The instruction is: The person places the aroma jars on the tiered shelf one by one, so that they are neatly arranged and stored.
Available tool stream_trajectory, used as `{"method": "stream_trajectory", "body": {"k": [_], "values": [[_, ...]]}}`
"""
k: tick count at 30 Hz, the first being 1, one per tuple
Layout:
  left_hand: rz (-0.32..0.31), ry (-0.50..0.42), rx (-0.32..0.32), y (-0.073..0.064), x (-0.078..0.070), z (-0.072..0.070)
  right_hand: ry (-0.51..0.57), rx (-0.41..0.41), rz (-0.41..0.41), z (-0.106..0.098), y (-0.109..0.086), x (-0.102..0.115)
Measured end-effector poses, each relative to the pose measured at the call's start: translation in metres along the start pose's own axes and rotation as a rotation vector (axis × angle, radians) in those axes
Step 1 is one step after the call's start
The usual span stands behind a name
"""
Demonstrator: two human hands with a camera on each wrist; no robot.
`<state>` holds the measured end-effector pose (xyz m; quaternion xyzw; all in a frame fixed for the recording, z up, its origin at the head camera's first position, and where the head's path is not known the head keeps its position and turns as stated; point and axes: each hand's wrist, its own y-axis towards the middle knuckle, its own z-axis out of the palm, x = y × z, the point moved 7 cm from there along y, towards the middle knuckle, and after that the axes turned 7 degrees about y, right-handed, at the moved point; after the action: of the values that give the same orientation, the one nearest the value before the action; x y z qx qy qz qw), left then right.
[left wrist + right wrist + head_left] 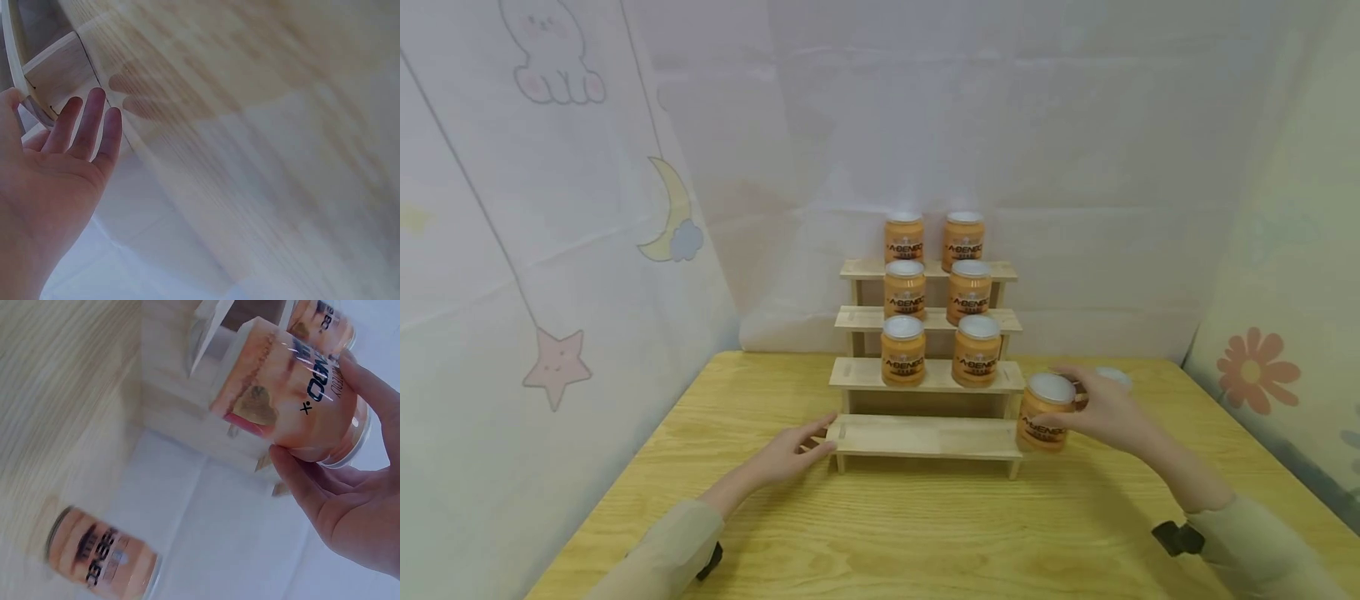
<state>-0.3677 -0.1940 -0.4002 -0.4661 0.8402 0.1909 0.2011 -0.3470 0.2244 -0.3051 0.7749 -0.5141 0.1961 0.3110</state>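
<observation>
My right hand [1105, 408] grips an orange jar [1047, 425] with a silvery lid, thumb on one side and fingers on the other. The jar is upright beside the right end of the bottom step of a wooden tiered rack [925, 436]. In the right wrist view the same jar [287, 394] shows its label, held above the table. My left hand [790, 454] has its fingertips at the left end of that bottom step. In the left wrist view the left hand [69, 169] shows extended fingers near the rack's edge.
Pairs of matching jars stand on the three upper steps, such as a front jar [903, 354] on the second step. Another jar [103, 553] stands on the table [880, 533] to the right, mostly hidden behind my right hand in the head view. Printed cloth walls [1075, 150] enclose the table.
</observation>
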Motion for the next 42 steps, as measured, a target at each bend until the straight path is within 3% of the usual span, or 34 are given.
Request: {"method": "stream_trajectory", "body": {"k": [11,22,31,38,42], "values": [[0.002,-0.015,0.012,0.001,0.000,0.000,0.120,-0.055,-0.141,0.033,0.019,0.042],[0.016,-0.014,0.006,-0.001,-0.001,0.000,0.245,-0.027,-0.155,0.073,0.040,0.075],[0.010,-0.059,0.008,-0.004,-0.003,-0.001,0.308,0.022,-0.214,0.101,0.049,0.091],[0.011,-0.027,0.006,-0.002,-0.001,0.001,0.296,0.018,-0.244,0.120,0.054,0.096],[0.014,-0.027,-0.003,-0.004,-0.010,-0.003,0.300,0.016,-0.260,0.125,0.054,0.099]]}}
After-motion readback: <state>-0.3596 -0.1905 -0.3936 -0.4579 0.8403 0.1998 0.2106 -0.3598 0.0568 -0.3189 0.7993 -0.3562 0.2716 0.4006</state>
